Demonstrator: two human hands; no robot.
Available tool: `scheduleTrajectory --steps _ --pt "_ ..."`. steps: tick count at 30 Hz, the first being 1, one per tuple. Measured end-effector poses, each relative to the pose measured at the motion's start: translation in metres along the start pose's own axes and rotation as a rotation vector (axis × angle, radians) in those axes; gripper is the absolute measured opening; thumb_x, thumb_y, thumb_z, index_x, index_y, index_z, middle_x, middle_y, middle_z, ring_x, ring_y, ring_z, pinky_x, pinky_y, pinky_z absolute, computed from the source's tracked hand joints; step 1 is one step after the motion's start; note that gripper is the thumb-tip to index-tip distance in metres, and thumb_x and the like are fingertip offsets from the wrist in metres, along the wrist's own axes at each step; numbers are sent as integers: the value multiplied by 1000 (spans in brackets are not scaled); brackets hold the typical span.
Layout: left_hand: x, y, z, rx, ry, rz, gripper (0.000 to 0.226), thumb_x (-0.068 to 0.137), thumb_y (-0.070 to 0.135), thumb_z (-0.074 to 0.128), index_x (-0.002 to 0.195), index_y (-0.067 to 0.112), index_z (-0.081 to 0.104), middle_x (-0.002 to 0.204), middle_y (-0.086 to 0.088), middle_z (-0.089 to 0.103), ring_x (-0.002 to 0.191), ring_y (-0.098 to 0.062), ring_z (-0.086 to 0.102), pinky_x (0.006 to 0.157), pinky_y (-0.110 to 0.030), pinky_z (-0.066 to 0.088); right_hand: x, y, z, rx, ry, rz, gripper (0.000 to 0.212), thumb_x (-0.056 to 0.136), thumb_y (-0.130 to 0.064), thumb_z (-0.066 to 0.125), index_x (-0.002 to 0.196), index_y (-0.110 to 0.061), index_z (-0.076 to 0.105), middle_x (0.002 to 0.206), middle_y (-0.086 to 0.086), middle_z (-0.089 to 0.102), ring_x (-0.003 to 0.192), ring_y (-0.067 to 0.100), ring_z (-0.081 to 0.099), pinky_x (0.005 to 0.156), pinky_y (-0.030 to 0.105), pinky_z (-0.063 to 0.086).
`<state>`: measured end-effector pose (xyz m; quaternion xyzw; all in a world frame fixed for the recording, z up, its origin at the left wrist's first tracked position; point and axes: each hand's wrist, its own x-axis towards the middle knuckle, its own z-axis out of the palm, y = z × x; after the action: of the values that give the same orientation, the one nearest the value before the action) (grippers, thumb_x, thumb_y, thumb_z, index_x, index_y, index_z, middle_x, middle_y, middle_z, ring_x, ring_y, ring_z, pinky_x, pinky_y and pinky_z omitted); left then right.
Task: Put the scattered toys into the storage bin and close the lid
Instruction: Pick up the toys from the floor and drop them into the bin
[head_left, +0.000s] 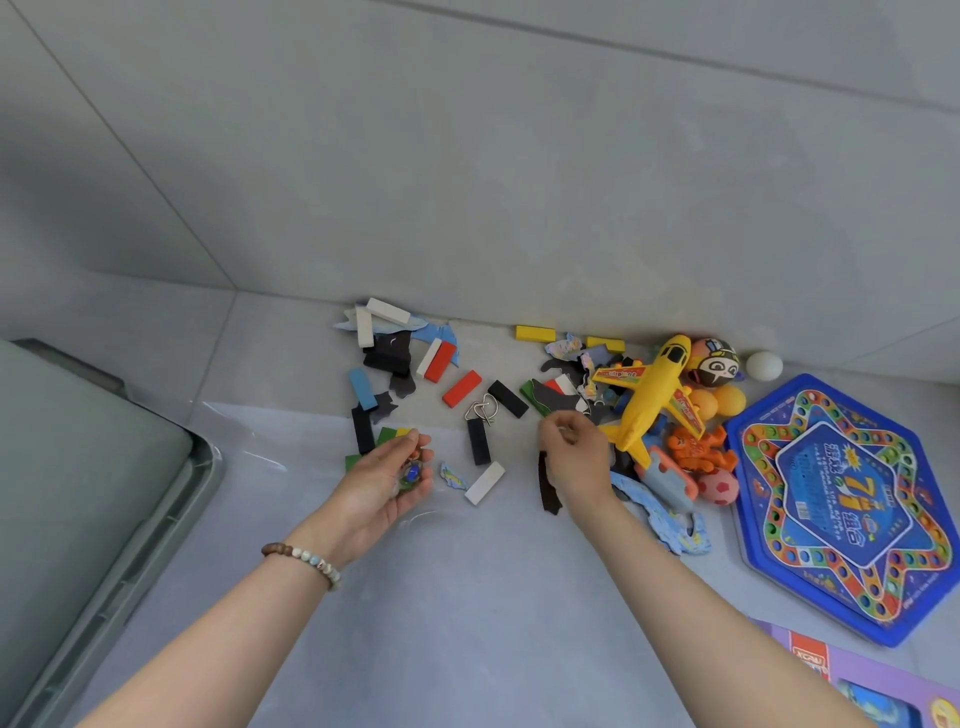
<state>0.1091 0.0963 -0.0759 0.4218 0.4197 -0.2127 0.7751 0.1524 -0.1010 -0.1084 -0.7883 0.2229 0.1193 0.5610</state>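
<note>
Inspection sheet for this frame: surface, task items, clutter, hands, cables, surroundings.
Surface: grey tiled floor, toys strewn along the wall.
Job's things: storage bin at left, partly in view; yellow plane, red block, white ball and hexagonal game board all outside it.
Clutter: purple box at lower right.
Hands: left hand cups marbles, palm up; right hand curled beside the plane, contents unclear.
Cables: nothing seen.
Surroundings: grey wall behind the toys.
</note>
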Motion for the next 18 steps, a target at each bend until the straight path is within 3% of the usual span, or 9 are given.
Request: scheduleTrajectory --steps 3,7,11,18 --pt "-14 16 10 33 -26 68 17 96 23 51 91 12 63 83 -2 59 65 -9 54 50 -15 53 -18 -51 -5 601 -199 221 23 91 -10 48 68 -15 46 43 -6 27 35 6 21 36 18 16" --pt "-57 64 27 120 -81 221 21 97 29 48 88 15 62 74 2 57 52 -4 51 44 -12 47 -52 -136 -2 846 -511 203 14 89 -18 46 85 -11 57 42 -8 25 33 3 21 34 16 13" --pt "-131 127 18 182 -92 397 22 96 31 48 89 15 61 70 5 56 47 -2 50 40 -11 40 -92 -219 17 842 -725 160 27 94 -23 39 77 -12 58 48 -4 30 34 5 26 36 17 11" --pt "-271 206 -83 150 17 622 25 95 35 49 90 15 62 75 3 53 48 -5 44 38 -12 33 -194 -313 90 541 -996 75 19 92 -31 43 82 -18 53 52 -6 33 34 3 25 34 14 18"
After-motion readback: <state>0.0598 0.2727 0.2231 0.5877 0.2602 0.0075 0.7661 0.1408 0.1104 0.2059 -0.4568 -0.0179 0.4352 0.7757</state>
